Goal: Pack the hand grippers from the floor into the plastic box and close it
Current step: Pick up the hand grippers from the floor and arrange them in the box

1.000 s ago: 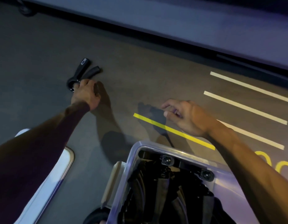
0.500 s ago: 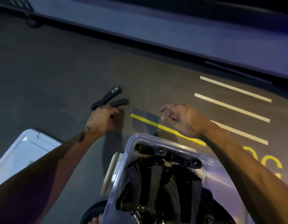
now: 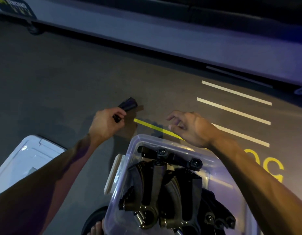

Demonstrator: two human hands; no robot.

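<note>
Dark grey floor with painted white and yellow lines carries everything you are working on; lighting is dim.

At far left, the box lid lies flat on the floor, well apart from the box. Closing is not yet done.

Your left hand is wrapped around a black hand gripper, its fingers curled shut on the spring end while the handles project beyond the knuckles. Whether the gripper is clear of the floor cannot be told. It sits short of the box, to its far left.

Centre, the clear plastic box stands open and already holds several black grippers, packed close. That portion of the packing appears complete.

Your right hand hovers above the far rim of the box, fingers loosely spread, holding nothing.

No other gripper is visible on the floor, so this appears to be the last one. Remaining: place it, fit the lid.
</note>
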